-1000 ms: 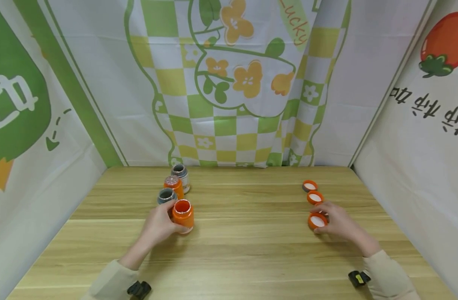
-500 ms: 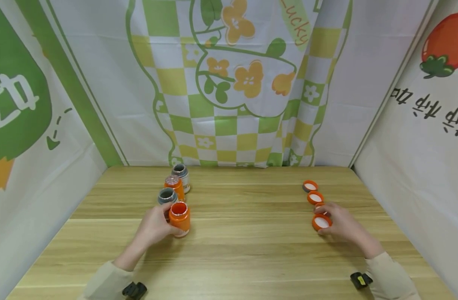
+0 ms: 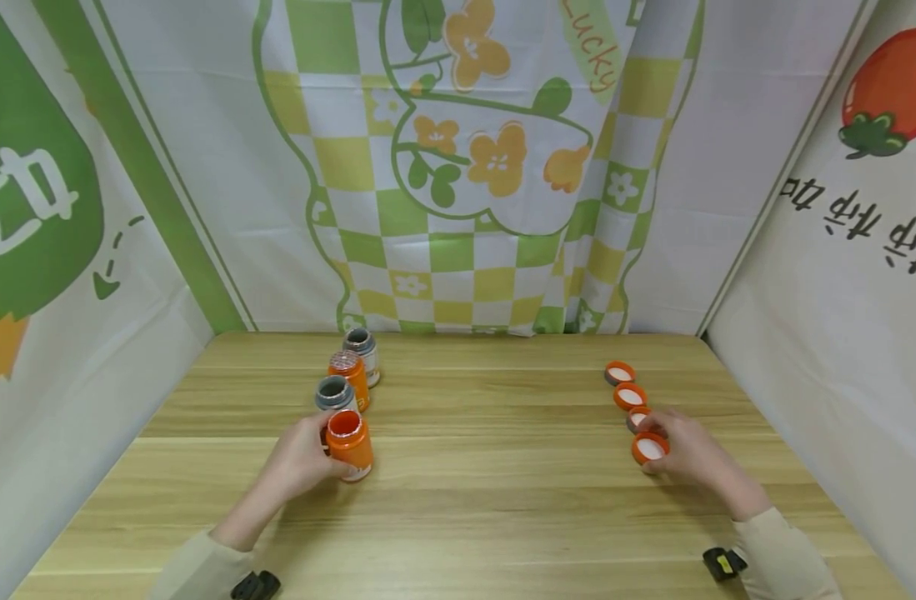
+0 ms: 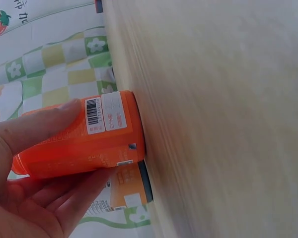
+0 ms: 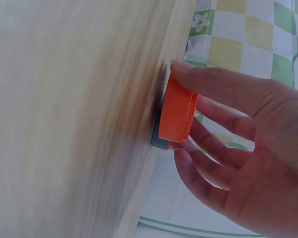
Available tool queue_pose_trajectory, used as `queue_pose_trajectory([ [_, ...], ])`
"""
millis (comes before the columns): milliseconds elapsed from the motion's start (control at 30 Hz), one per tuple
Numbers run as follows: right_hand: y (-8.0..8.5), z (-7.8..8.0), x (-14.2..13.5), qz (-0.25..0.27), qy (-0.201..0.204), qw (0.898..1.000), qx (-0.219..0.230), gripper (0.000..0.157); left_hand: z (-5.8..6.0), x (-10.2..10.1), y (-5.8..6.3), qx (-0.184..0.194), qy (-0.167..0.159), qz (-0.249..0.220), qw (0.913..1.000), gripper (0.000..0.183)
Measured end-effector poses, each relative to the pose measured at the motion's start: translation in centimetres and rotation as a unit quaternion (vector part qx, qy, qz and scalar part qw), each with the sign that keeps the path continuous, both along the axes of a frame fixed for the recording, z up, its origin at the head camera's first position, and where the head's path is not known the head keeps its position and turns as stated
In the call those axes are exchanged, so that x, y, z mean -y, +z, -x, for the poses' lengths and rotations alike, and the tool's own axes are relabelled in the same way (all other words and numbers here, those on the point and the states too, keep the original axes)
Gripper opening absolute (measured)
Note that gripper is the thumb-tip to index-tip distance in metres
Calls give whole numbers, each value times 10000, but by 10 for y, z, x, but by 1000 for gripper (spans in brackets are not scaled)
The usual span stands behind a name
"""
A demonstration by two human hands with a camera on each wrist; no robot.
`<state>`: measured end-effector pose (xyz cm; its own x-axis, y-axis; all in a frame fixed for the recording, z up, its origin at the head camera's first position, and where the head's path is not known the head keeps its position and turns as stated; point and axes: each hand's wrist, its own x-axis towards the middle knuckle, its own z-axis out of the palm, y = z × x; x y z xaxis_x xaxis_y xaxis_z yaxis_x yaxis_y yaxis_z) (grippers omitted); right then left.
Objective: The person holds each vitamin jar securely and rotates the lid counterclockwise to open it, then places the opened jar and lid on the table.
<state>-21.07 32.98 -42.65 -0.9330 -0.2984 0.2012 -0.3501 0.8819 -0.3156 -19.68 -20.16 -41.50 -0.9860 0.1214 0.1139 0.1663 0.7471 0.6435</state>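
My left hand [image 3: 300, 458] grips an open orange plastic bottle [image 3: 350, 450] at the front of a row of bottles. In the left wrist view, the thumb lies along that bottle's labelled side [image 4: 105, 113], and its base is right at the tabletop. Just behind it is a grey open-mouthed bottle [image 3: 334, 393], partly hidden. On the right, my right hand [image 3: 686, 454] holds an orange bottle cap [image 3: 650, 447], white liner facing up, at the front of a row of caps. The right wrist view shows the thumb on the edge of this cap [image 5: 176, 111], close over the wood.
Farther back on the left stand an orange bottle [image 3: 350, 385] with a silvery top and another grey bottle [image 3: 362, 354]. Upturned caps continue the right row: an orange-and-grey one [image 3: 619, 373], an orange one [image 3: 630, 396] and a smaller one [image 3: 638, 418]. A patterned curtain [image 3: 473, 250] hangs behind the wooden table [image 3: 488, 500].
The left hand has brought the orange bottle left and slightly nearer, in front of the grey one. The right hand has shifted the orange cap a little to the right, in line with the others.
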Motion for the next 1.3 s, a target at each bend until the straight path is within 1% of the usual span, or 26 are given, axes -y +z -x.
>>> queue_pose_trajectory([
  [200,1,-2,-1,-108,-160,9998,107,49,-2,4,0,-128,76,82,9999,61],
  [367,2,-4,-2,-83,-298,9993,214,48,-5,6,2,-152,159,140,9997,64],
  [567,3,-7,-2,-55,-278,9994,215,48,-6,10,3,-159,242,231,9993,68],
  [867,1,-7,-4,0,-306,9991,306,49,-6,14,4,-89,366,332,9987,67],
  [1067,-1,-6,-6,9,-339,9985,439,48,-5,16,5,-16,350,384,9986,69],
  [1300,0,-5,-8,14,-328,9984,449,49,-6,19,7,56,358,465,9983,71],
])
